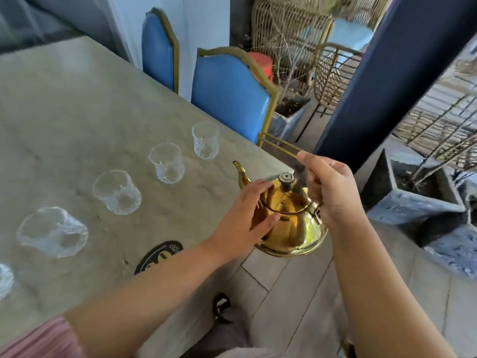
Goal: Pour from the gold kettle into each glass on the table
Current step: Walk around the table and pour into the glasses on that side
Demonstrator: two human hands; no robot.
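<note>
The gold kettle (289, 218) hangs in the air just off the table's (77, 112) near corner, spout (241, 174) aimed toward the glasses. The right hand (333, 192) is closed around its handle at the far side; the left hand (247, 218) lies flat against the kettle's body, fingers spread. Out beyond the left hand, clear glasses run in a diagonal row, the nearest glass (167, 162) just past the spout. Blue chairs (229, 94) stand behind.
</note>
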